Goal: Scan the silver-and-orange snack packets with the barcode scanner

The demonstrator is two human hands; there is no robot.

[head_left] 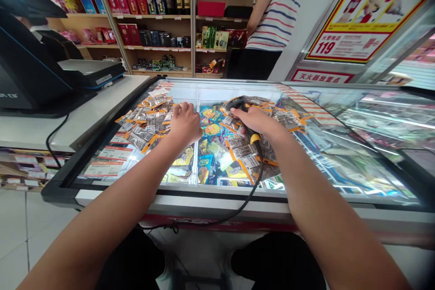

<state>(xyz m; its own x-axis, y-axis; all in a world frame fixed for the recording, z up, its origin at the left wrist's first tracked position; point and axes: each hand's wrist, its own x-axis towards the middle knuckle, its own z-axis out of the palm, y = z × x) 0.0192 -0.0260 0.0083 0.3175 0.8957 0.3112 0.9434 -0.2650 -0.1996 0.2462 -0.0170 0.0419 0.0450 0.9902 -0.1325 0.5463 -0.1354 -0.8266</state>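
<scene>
My right hand (255, 120) is closed around a black barcode scanner (238, 103) with a yellow band; its black cable (251, 190) trails down over the freezer's front edge. The scanner head points at small silver and orange packets (288, 118) piled on the glass lid. My left hand (183, 122) is curled, knuckles up, resting on another pile of the same packets (146, 122) to the left. What its fingers hold is hidden. Both piles lie on the chest freezer's glass top (340, 145).
A black checkout terminal (30, 68) stands on a white counter (88, 118) at the left. A person in a striped shirt (277, 13) stands behind the freezer near wooden shelves (152, 13) of boxes and bottles. Frozen goods show under the glass. A yellow poster (367, 9) hangs at the right.
</scene>
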